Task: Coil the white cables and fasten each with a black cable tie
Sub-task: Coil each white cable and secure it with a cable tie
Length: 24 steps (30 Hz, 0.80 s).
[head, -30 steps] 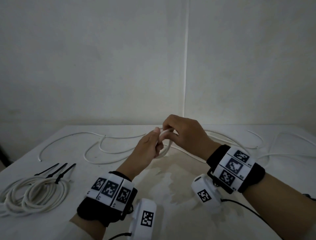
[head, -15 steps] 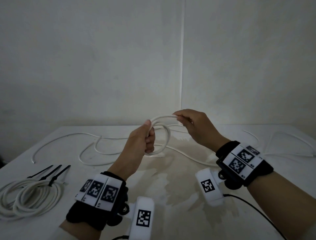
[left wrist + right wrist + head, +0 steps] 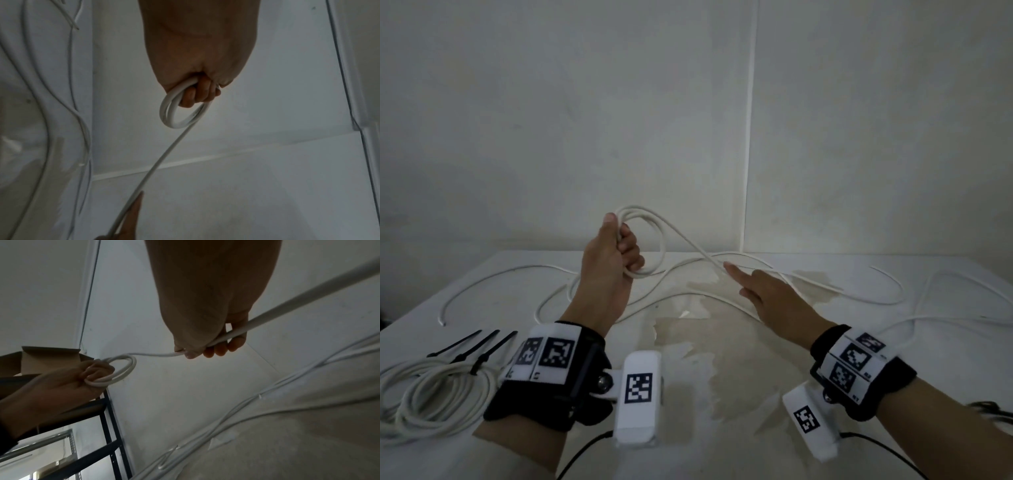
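Note:
My left hand [image 3: 616, 253] is raised above the table and grips a small coil of white cable [image 3: 657, 240]; two loops show in the left wrist view [image 3: 180, 115]. From the coil the cable slopes down to my right hand [image 3: 760, 291], low and to the right. In the right wrist view, the right hand's fingers [image 3: 216, 350] curl round the cable [image 3: 287, 305], while the left hand [image 3: 86, 374] holds the coil [image 3: 123, 369] farther off. A finished coil [image 3: 431, 394] lies at the near left, with black cable ties [image 3: 476, 346] beside and over it.
More loose white cable snakes over the far left [image 3: 500, 277] and right [image 3: 893, 298] of the white table [image 3: 722, 394], which has a stained patch in the middle. Walls meet in a corner behind. A dark metal shelf [image 3: 107, 426] with a cardboard box [image 3: 49, 360] stands to the left.
My left hand has lifted the coil higher and it has gained a loop. My right hand left the coil and slid down and right along the cable toward the table.

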{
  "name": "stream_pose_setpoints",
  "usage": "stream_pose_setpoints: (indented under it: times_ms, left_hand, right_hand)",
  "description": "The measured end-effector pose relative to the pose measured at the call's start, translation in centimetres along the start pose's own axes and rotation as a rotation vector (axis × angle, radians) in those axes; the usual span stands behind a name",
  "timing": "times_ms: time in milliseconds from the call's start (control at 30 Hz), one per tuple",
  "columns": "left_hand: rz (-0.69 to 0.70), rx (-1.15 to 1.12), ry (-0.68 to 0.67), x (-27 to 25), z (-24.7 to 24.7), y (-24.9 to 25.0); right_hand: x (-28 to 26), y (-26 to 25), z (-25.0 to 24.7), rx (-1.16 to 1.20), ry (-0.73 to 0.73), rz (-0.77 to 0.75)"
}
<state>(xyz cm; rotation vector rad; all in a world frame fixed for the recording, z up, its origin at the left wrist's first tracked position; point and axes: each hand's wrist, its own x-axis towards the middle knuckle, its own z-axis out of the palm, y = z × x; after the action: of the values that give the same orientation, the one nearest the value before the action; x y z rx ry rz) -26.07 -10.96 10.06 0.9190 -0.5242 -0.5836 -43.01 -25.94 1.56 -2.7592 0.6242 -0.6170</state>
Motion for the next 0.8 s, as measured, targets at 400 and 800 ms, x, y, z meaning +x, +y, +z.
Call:
stream_pose_setpoints:
  times_ms: [400, 800]
  left_hand:
    - [0.125, 0.345, 0.066, 0.6, 0.2, 0.4]
    - [0.216, 0.750, -0.284, -2.8, 0.2, -3.8]
  right_hand:
    - [-0.1, -4.3, 0.2, -0.309, 0.312, -0.497]
    - [0.0, -8.9, -3.3, -0.176, 0.494, -0.630]
